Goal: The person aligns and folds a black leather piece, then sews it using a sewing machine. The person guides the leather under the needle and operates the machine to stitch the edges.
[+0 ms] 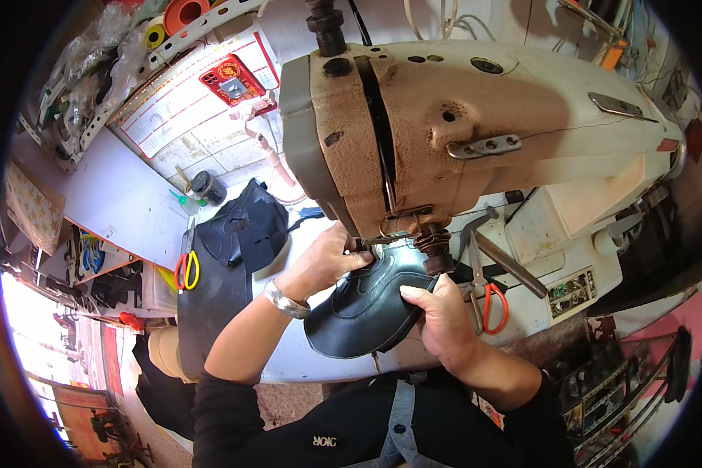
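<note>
A black leather shoe upper (365, 304) with curved stitched seams lies under the head of a beige industrial sewing machine (421, 128). My left hand (333, 260) pinches the upper's far left edge close to the needle area, thumb on top. With thumb above and fingers beneath, my right hand (441, 316) grips its right edge just below the machine's thread tension knob (439, 257). The needle and presser foot are mostly hidden behind the machine head. More black upper pieces (243, 225) lie on the table to the left.
Scissors with red and yellow handles (187, 269) lie at left on a dark sheet (210, 316). Right of the machine head are a hammer (509, 263), red-handled scissors (494, 307) and a tray of bobbins (570, 292). A dark jar (207, 187) and a pink lamp stand (275, 164) stand behind.
</note>
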Demonstrator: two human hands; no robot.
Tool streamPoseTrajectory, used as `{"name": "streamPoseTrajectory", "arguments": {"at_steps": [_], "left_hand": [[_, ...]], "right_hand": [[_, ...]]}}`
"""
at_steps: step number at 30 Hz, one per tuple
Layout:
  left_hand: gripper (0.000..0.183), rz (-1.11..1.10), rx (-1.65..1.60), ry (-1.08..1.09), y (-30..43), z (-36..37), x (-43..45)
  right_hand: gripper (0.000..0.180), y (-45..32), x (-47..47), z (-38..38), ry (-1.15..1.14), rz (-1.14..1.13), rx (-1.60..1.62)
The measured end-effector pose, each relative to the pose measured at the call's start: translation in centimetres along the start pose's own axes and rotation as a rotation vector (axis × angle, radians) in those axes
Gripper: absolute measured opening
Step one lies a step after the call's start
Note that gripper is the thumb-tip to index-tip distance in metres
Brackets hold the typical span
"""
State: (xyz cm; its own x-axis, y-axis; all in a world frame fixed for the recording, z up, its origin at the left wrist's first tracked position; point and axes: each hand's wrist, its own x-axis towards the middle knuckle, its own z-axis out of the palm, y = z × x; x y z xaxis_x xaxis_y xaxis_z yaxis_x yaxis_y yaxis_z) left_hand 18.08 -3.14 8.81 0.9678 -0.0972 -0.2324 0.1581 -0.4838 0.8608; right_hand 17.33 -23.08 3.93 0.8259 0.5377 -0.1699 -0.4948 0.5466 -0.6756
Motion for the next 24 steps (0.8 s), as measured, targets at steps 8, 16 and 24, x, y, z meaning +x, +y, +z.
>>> {"name": "streamPoseTrajectory", "arguments": {"at_steps": [8,16,24], "left_hand": [[0.058,0.093,-0.469,-0.040,-1.1,1.3,-0.1],[0.052,0.040,-0.368,-0.096,-1.1,0.4,0.2],[0.048,0.021,-0.274,-0.092,-0.3,-0.5,0.0]], "right_hand": [[0.032,0.2,0.0,0.4,0.036,-0.060,-0.022],[0.032,0.5,-0.5,1.1,0.051,-0.126,-0.045],[0.032,0.4,-0.1,1.0,0.056,-0.034,-0.064]]}}
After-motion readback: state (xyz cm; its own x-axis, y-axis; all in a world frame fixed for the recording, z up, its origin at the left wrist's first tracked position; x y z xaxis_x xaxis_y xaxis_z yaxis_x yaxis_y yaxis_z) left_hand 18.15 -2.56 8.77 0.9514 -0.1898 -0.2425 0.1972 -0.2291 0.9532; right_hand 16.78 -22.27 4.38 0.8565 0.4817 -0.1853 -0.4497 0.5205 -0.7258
